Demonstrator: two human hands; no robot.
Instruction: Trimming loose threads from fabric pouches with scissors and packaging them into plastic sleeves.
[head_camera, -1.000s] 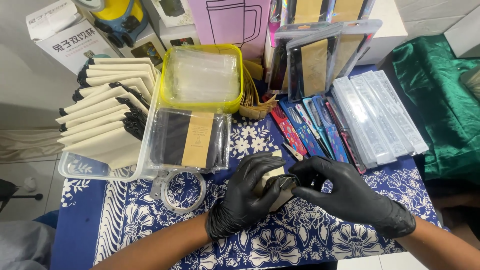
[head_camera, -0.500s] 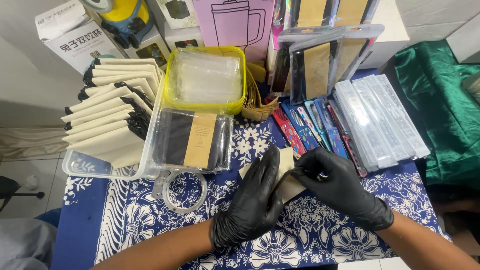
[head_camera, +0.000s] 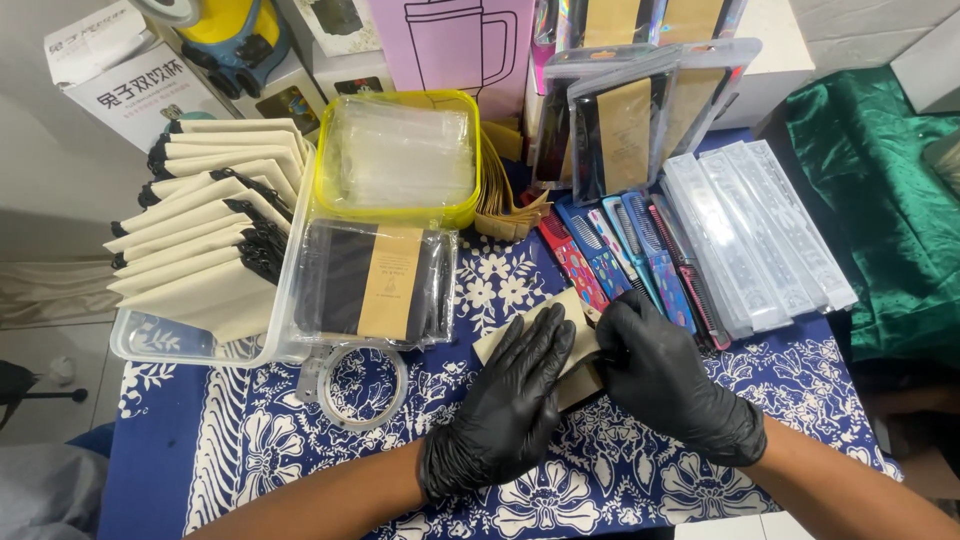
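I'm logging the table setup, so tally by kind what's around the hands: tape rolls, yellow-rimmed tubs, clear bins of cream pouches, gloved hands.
Roll of clear tape: 1
Yellow-rimmed tub: 1
Clear bin of cream pouches: 1
Black-gloved hands: 2, left hand flat on a tan card, right hand pinching its edge
Total: 5

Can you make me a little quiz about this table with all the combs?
1. True or false: the left hand lies flat on the tan paper sleeve.
2. What colour is the tub that holds clear plastic bags? A red, B yellow, C white.
3. What round thing lies on the cloth left of the hands?

Key: 1 true. 2 B. 3 the roll of clear tape. The right hand pinches the sleeve's edge.
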